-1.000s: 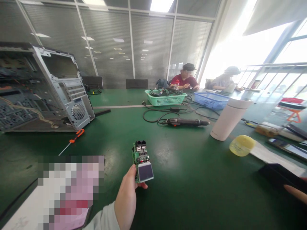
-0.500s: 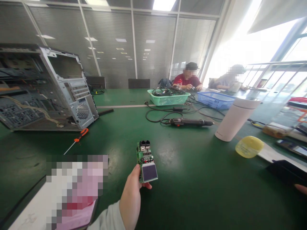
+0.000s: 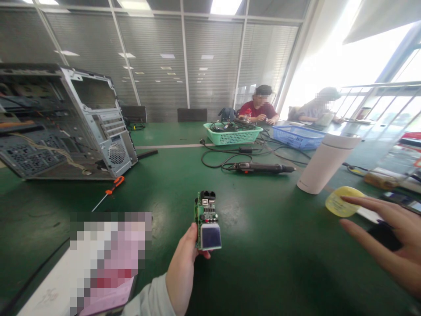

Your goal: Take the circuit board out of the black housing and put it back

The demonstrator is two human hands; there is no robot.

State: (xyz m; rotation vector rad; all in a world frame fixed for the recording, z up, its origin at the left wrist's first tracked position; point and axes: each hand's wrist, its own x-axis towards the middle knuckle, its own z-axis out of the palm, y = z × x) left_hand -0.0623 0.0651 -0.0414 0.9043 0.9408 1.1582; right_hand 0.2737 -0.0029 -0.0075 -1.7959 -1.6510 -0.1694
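Near the middle of the head view, my left hand [image 3: 184,254] grips a green circuit board [image 3: 208,215] by its left side. The board has a small dark screen at its lower end and black sockets at the top. At the right, my right hand [image 3: 384,241] reaches in with fingers and thumb apart, holding nothing. Its fingertips are near a round yellow object [image 3: 338,202], overlapping it in view; whether they touch I cannot tell. Behind the fingers lies a dark object [image 3: 383,235], partly hidden.
An open computer case [image 3: 98,127] stands at the left, with an orange-handled screwdriver [image 3: 114,186] before it. A corded electric screwdriver [image 3: 263,167], a pale tumbler [image 3: 325,164], a green basket [image 3: 232,137] and a blue basket [image 3: 297,137] are farther back. Two people sit across the table.
My right hand has come in from the right edge, fingers spread, towards the yellow object. The board in my left hand sits slightly farther right in view.
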